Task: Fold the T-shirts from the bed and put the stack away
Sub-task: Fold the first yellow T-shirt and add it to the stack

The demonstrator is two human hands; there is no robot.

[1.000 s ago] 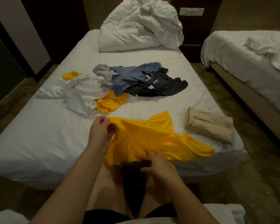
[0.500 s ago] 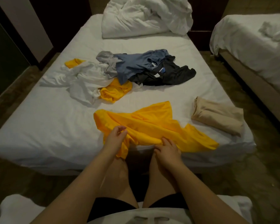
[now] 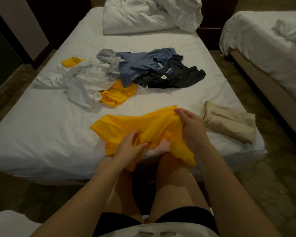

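Both hands bunch a crumpled bright yellow T-shirt (image 3: pixel 140 127) at the white bed's (image 3: pixel 41 134) near edge: left hand (image 3: pixel 129 149) pinching its lower fabric, right hand (image 3: pixel 190 127) clamped on its upper right. Right lies a folded beige garment (image 3: pixel 229 122). Farther back sits a loose clothes pile (image 3: pixel 135 74).

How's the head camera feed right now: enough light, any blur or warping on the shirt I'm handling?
Head view: dim warm light, floor nearly black; yellow shirt bright and readable; left hand and right hand slightly soft; wide-angle bends the bed edges.
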